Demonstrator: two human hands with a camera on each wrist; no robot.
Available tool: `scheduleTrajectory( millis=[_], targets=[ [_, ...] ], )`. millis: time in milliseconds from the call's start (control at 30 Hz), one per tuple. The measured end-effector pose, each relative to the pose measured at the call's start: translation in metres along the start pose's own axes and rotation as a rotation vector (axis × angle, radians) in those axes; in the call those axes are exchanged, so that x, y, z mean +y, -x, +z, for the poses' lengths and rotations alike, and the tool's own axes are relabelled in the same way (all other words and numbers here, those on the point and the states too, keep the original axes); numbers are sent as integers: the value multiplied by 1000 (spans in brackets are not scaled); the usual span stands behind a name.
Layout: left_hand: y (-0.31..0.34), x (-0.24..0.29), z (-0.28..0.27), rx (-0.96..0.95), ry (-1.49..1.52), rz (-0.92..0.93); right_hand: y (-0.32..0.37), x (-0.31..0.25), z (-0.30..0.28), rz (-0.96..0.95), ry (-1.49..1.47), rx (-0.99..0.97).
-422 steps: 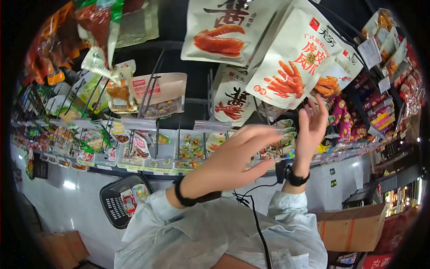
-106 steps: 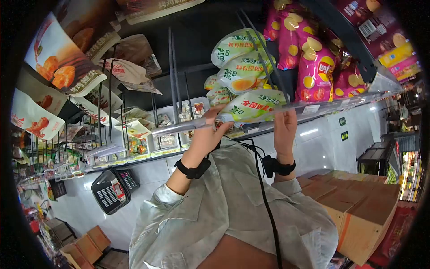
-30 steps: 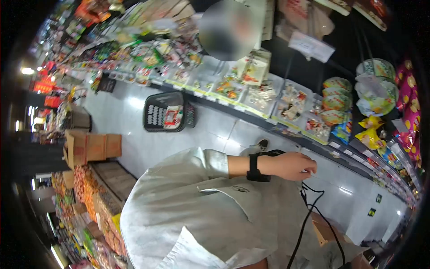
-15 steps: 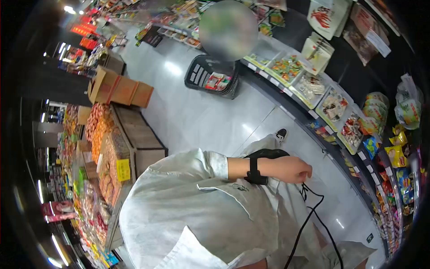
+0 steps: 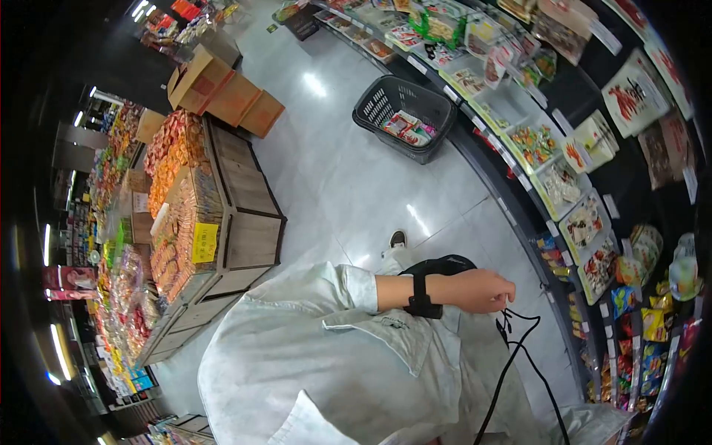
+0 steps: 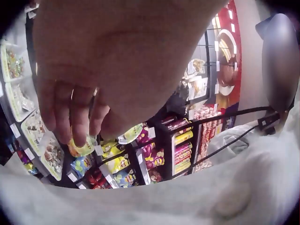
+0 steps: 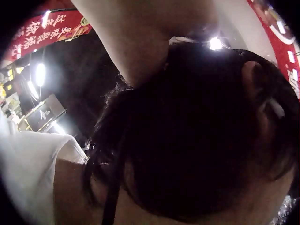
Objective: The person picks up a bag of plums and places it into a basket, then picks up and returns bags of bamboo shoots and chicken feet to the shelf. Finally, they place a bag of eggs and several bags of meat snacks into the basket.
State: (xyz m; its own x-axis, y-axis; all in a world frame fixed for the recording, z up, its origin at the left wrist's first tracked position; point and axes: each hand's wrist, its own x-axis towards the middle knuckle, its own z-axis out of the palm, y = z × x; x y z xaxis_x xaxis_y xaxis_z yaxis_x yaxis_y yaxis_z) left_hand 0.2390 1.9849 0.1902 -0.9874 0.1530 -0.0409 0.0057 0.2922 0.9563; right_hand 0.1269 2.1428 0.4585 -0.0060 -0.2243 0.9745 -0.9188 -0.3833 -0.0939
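My left hand (image 5: 486, 289) hangs in front of the light shirt in the head view, a black band on its wrist. The left wrist view shows the same hand from close by, its fingers (image 6: 80, 110) loosely curled with nothing in them. Beyond them stand shelves of snack bags. My right hand (image 7: 140, 37) appears only in the right wrist view, raised against a head of dark hair (image 7: 187, 126); its fingers are hidden there. On the floor ahead sits a black shopping basket (image 5: 376, 100) with several bright packets (image 5: 408, 127) in it.
Snack shelves (image 5: 519, 159) with open trays and hanging packs curve along the right. At the left stands a wooden bin (image 5: 248, 230) of loose wrapped goods, with cardboard boxes (image 5: 215, 89) beyond. A black cable (image 5: 512, 356) hangs below my left hand. Grey tiled floor (image 5: 319, 170) lies between.
Both hands were at the shelf's packs earlier; now the left hangs by the body and the right has left the head view. The view has turned toward the basket, which appears nearer.
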Motion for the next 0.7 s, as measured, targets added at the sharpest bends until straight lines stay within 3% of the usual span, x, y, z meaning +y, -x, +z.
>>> scheduleTrajectory(
  millis=[333,700],
  targets=[
    [114,-48,-125,110,16,-42,-51,-8,173,-21,-121,-58],
    [154,-71,-185,192,128,-67,-85,8,257,-29,-201,-113]
  ],
)
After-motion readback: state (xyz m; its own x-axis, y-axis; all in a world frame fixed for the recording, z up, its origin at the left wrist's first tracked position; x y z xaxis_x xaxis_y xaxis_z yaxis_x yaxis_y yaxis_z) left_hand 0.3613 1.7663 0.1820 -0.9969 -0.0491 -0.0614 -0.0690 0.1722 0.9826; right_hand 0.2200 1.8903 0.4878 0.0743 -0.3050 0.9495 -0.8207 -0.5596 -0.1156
